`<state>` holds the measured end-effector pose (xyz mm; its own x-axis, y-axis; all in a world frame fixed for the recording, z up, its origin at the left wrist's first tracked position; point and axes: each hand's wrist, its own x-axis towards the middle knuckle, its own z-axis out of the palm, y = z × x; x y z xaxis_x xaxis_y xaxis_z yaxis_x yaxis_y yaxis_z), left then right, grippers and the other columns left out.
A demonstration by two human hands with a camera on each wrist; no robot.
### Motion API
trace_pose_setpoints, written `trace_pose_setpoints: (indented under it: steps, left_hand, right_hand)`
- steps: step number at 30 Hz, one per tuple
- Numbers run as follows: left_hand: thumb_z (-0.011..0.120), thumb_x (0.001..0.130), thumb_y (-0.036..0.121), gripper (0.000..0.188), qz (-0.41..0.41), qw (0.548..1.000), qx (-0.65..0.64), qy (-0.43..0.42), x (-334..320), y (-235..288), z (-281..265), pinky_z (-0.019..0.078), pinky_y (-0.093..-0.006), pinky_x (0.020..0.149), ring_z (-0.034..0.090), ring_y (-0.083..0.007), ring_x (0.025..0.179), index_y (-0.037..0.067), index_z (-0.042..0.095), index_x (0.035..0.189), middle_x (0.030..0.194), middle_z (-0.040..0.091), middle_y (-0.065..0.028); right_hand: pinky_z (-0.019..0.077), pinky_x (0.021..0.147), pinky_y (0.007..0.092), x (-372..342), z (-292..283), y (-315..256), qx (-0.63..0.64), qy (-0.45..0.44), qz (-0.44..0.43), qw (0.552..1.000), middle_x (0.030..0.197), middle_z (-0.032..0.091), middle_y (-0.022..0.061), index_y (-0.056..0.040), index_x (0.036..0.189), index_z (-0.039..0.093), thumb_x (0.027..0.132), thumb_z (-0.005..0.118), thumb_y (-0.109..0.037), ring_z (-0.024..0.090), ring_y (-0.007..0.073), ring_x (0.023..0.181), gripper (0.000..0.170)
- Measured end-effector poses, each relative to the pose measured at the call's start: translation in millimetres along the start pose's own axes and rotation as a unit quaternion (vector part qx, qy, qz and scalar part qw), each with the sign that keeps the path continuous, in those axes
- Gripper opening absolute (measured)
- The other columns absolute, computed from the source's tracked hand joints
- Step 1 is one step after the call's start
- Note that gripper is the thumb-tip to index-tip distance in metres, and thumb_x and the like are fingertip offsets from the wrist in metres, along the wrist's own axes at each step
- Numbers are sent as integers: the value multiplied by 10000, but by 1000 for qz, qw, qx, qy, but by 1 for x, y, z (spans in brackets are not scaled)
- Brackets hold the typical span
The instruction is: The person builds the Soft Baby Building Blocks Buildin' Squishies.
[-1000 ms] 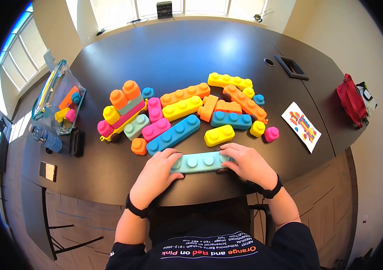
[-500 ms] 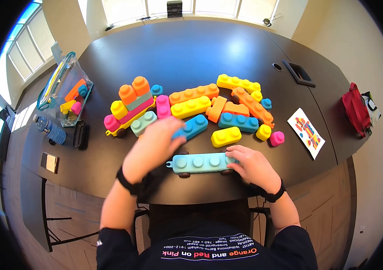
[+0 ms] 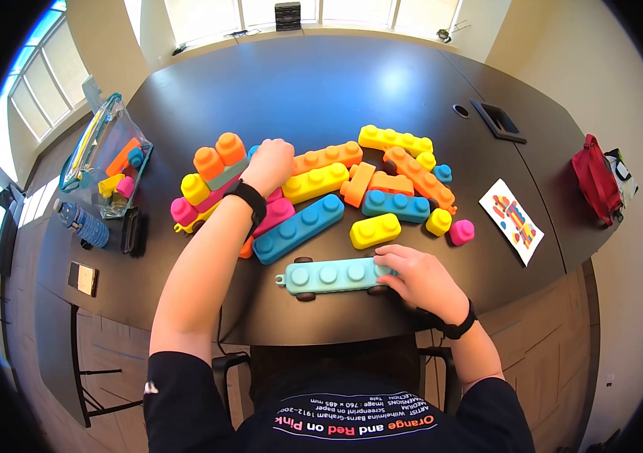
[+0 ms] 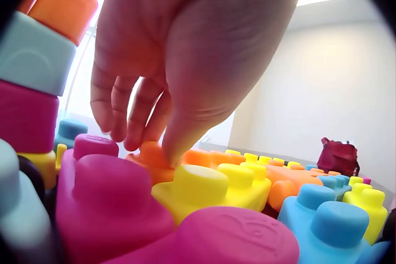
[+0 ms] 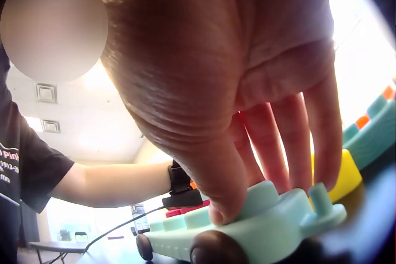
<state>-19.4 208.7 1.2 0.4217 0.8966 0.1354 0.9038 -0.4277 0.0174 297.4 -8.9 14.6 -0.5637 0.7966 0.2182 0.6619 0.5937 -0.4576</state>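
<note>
Near the table's front edge lies a light teal wheeled block base (image 3: 336,276) with a row of studs and a hook at its left end. My right hand (image 3: 419,279) grips its right end; in the right wrist view the thumb is on the near side and the fingers (image 5: 291,146) on the far side. Further off, my left hand (image 3: 272,164) reaches over the pile to the left end of a long orange block (image 3: 333,156). In the left wrist view its thumb and fingers pinch around an orange stud (image 4: 151,154), partly hidden by the thumb.
Several blocks lie around: a long blue one (image 3: 299,229), yellow (image 3: 375,231), pink (image 3: 462,232). A stacked wheeled train (image 3: 208,185) stands left. A clear bag (image 3: 103,162), water bottle (image 3: 81,223) and phone (image 3: 83,278) lie left; a picture card (image 3: 512,222) and red bag (image 3: 595,180) right.
My left hand has let go of the teal base's left end and moved away over the pile to the long orange block. My right hand keeps its grip on the base.
</note>
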Motion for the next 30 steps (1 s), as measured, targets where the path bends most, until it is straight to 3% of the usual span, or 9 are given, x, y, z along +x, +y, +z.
trace_pose_setpoints:
  steps: [7,9,11,12,16,20,23,25,30]
  left_hand:
    - [703,926,112,250,1,990,-70,124,-24,9,-38,562,-503,846,660,-426,962,-13,631,1129,1138,612,-213]
    - [698,936,89,222,38,959,-169,225,-50,15,-65,562,-458,839,648,-395,929,-10,623,1120,1113,609,-174]
    - [706,931,74,237,54,949,-192,246,-80,25,-80,562,-432,849,650,-376,940,-8,621,1136,1122,612,-167]
    - [714,925,60,254,70,937,-216,265,-96,32,-84,562,-406,859,652,-357,950,-6,619,1152,1131,616,-159]
    - [734,911,37,310,57,935,-290,194,-157,67,-92,569,-375,888,676,-327,1049,12,629,1202,1192,652,-147]
    - [747,915,51,329,35,933,-324,153,-191,85,-87,574,-368,878,683,-325,1046,10,633,1221,1189,659,-147]
    - [759,918,63,332,22,929,-350,119,-202,88,-77,573,-371,882,687,-335,1039,7,638,1221,1179,660,-149]
    - [757,923,59,317,36,928,-354,109,-206,93,-71,571,-370,888,698,-335,1036,9,642,1214,1169,669,-143]
    - [747,931,38,290,21,931,-356,84,-212,99,-60,576,-373,889,712,-329,1013,2,650,1202,1161,674,-140]
  right_hand:
    - [580,918,432,1,-3,2,-2,-3,-2,1000,1209,709,150,-27,1211,677,888,801,-158,692,364,1094,370]
    - [576,941,425,1,-8,2,6,-13,3,1000,1260,697,164,-31,1274,661,894,807,-173,684,368,1130,431]
    - [559,994,398,1,-11,3,60,72,16,995,1389,641,203,-35,1430,581,898,826,-188,661,360,1230,606]
    - [547,1038,399,2,-16,3,109,65,54,990,1493,580,209,-44,1565,454,901,842,-189,642,342,1300,782]
    - [552,1059,446,3,-19,-2,183,152,57,970,1532,563,173,-71,1645,339,909,850,-178,655,332,1290,902]
    - [559,1049,438,-4,-19,-6,228,139,78,961,1502,593,171,-70,1622,383,914,844,-168,667,317,1275,850]
    - [571,1011,423,-12,-20,-5,194,135,54,970,1371,688,172,-65,1579,449,933,827,-185,704,306,1214,758]
    - [577,946,400,-17,-23,-10,170,96,110,975,1183,756,174,-49,1484,556,947,804,-186,740,305,1113,608]
    - [575,886,395,-23,-11,-6,81,98,98,987,1067,754,170,-30,1340,649,941,787,-167,743,337,1010,443]
